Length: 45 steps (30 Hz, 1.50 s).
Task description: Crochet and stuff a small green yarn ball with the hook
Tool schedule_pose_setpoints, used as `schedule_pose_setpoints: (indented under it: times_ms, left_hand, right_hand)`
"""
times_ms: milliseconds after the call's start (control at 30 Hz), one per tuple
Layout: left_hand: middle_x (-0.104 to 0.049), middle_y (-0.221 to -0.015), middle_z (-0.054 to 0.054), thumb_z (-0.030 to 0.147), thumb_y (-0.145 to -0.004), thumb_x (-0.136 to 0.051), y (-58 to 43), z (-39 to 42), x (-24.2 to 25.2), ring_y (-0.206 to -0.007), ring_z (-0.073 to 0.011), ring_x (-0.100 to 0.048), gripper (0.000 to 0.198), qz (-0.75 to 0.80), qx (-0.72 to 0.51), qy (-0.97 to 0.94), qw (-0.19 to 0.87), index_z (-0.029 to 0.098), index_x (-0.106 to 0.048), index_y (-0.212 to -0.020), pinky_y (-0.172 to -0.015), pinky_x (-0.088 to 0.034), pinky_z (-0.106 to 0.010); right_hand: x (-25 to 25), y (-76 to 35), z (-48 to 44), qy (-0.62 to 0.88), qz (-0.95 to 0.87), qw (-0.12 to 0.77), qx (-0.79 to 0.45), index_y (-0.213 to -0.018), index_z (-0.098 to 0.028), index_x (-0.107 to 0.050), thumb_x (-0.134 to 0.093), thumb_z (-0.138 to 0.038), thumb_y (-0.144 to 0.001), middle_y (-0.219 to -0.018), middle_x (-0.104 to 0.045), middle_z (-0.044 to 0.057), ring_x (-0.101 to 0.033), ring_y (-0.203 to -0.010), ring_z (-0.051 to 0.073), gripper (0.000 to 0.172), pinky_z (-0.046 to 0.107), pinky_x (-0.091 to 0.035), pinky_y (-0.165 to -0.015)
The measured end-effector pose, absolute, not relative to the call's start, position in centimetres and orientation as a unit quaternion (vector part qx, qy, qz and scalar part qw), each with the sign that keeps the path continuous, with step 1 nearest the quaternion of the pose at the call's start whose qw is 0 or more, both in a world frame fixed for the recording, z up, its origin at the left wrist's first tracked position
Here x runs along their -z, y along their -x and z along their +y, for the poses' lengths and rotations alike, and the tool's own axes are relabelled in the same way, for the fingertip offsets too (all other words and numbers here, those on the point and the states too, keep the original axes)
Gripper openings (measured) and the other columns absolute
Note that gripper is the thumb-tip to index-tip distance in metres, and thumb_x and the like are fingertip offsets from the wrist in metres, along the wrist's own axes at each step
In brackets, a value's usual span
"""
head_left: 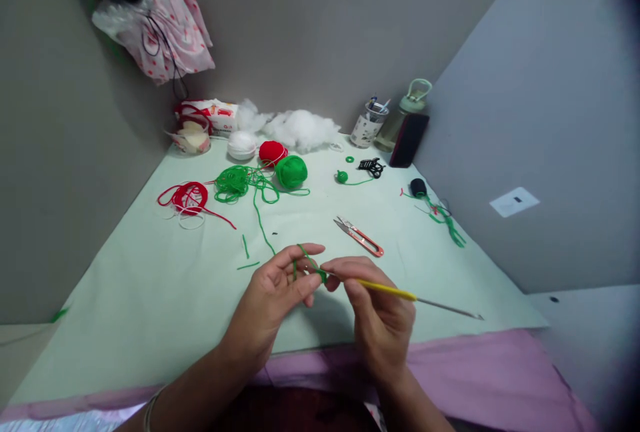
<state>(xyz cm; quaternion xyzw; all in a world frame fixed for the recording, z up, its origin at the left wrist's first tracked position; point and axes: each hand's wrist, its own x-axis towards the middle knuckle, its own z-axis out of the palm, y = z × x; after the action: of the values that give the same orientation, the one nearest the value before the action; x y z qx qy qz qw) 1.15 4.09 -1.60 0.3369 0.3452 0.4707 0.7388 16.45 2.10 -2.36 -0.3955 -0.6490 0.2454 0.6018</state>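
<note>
Near the table's front edge, my left hand pinches a small green crochet piece, with green yarn looped over its fingers and running back across the table. My right hand is closed round the yellow handle of a crochet hook. One thin metal end of the hook meets the green piece; the other points to the right. Both hands are close together, just above the table. Beyond them lie a green yarn ball and a loose green tangle.
Orange-handled thread snips lie beyond my right hand. Red yarn is at the left, white stuffing at the back. A pen cup, a bottle and a dark phone stand back right. Walls border the table.
</note>
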Motion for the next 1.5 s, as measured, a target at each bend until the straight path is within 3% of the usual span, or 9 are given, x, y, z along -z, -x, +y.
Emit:
schedule_pose_setpoints:
  times_ms: [200,400,567,733,1000,1100,1233,1367,1500]
  left_hand:
    - [-0.053,-0.07,0.005,0.028,-0.078,-0.089,-1.3,4.3,1.4,-0.055,-0.0021,-0.042,0.045,0.312,-0.454,-0.223,0.804,0.017,-0.076,-0.12,-0.056,-0.036,-0.017]
    - [-0.05,-0.07,0.007,0.018,-0.082,-0.084,-1.0,4.5,1.2,-0.047,0.0027,-0.028,0.025,0.291,-0.463,-0.207,0.811,0.015,-0.08,-0.106,-0.052,-0.032,-0.016]
    - [-0.06,-0.076,0.004,0.024,-0.083,-0.084,-1.3,4.1,1.1,-0.05,0.0001,-0.041,0.034,0.309,-0.463,-0.289,0.779,0.022,-0.077,-0.116,-0.054,-0.035,-0.018]
    - [-0.058,-0.081,0.003,0.027,-0.081,-0.085,-0.8,4.1,0.9,-0.052,-0.0001,-0.044,0.027,0.33,-0.453,-0.303,0.771,0.023,-0.081,-0.107,-0.055,-0.036,-0.019]
    - [-0.06,-0.085,0.003,0.028,-0.08,-0.087,-0.8,3.8,1.3,-0.056,-0.0026,-0.047,0.043,0.359,-0.477,-0.329,0.732,0.024,-0.076,-0.121,-0.051,-0.034,-0.018]
    - [-0.054,-0.069,0.006,0.03,-0.079,-0.088,-1.0,3.8,1.1,-0.051,-0.0017,-0.038,0.048,0.318,-0.454,-0.257,0.792,0.018,-0.073,-0.123,-0.051,-0.032,-0.017]
    - [-0.039,-0.058,0.011,0.022,-0.082,-0.084,-0.9,4.0,0.8,-0.046,-0.0002,-0.024,0.037,0.292,-0.44,-0.206,0.824,0.013,-0.075,-0.117,-0.052,-0.033,-0.017]
    - [-0.053,-0.07,0.007,0.021,-0.083,-0.082,-1.1,3.9,0.8,-0.046,0.0013,-0.031,0.032,0.302,-0.463,-0.248,0.796,0.017,-0.075,-0.114,-0.053,-0.033,-0.018]
    - [-0.059,-0.084,0.003,0.028,-0.084,-0.082,-1.3,3.5,1.1,-0.052,-0.0006,-0.041,0.031,0.33,-0.463,-0.314,0.76,0.02,-0.076,-0.114,-0.054,-0.035,-0.02]
  right_hand:
    - [3.4,-17.1,1.5,0.405,-0.749,0.521,-0.061,-0.131,-0.028,-0.072,-0.064,-0.008,-0.095,-0.111,-0.074,0.009,-0.071,-0.101,0.022,0.042,0.034,-0.062,-0.08]
    - [2.3,-17.2,2.5,0.394,-0.529,0.668,-0.343,-0.1,-0.024,-0.077,-0.057,-0.02,-0.103,-0.085,-0.068,0.003,-0.064,-0.066,0.013,0.021,0.029,-0.056,-0.061]
    - [2.4,-16.7,2.8,0.375,-0.543,0.635,-0.402,-0.103,-0.026,-0.08,-0.063,-0.023,-0.101,-0.098,-0.076,0.005,-0.068,-0.078,0.014,0.017,0.028,-0.058,-0.071]
    - [2.3,-17.1,2.5,0.353,-0.501,0.636,-0.469,-0.102,-0.025,-0.075,-0.054,-0.028,-0.106,-0.092,-0.077,0.003,-0.07,-0.071,0.012,0.022,0.026,-0.06,-0.066]
    - [2.1,-17.3,1.0,0.418,-0.754,0.499,-0.09,-0.124,-0.03,-0.072,-0.063,-0.017,-0.099,-0.105,-0.079,0.005,-0.076,-0.091,0.019,0.03,0.03,-0.063,-0.075]
    - [2.4,-17.1,0.9,0.417,-0.763,0.491,-0.056,-0.125,-0.032,-0.074,-0.067,-0.013,-0.095,-0.109,-0.077,0.005,-0.075,-0.098,0.02,0.037,0.031,-0.063,-0.08]
    - [2.5,-16.8,1.2,0.416,-0.652,0.61,-0.171,-0.118,-0.027,-0.074,-0.052,-0.011,-0.102,-0.097,-0.073,0.004,-0.07,-0.082,0.016,0.031,0.032,-0.059,-0.073]
    - [2.5,-16.2,1.7,0.373,-0.545,0.668,-0.344,-0.106,-0.027,-0.077,-0.055,-0.016,-0.103,-0.097,-0.073,0.004,-0.067,-0.074,0.014,0.025,0.03,-0.056,-0.065]
    - [2.7,-15.9,1.9,0.381,-0.535,0.66,-0.364,-0.105,-0.028,-0.079,-0.06,-0.017,-0.102,-0.099,-0.077,0.004,-0.068,-0.08,0.015,0.022,0.032,-0.056,-0.073]
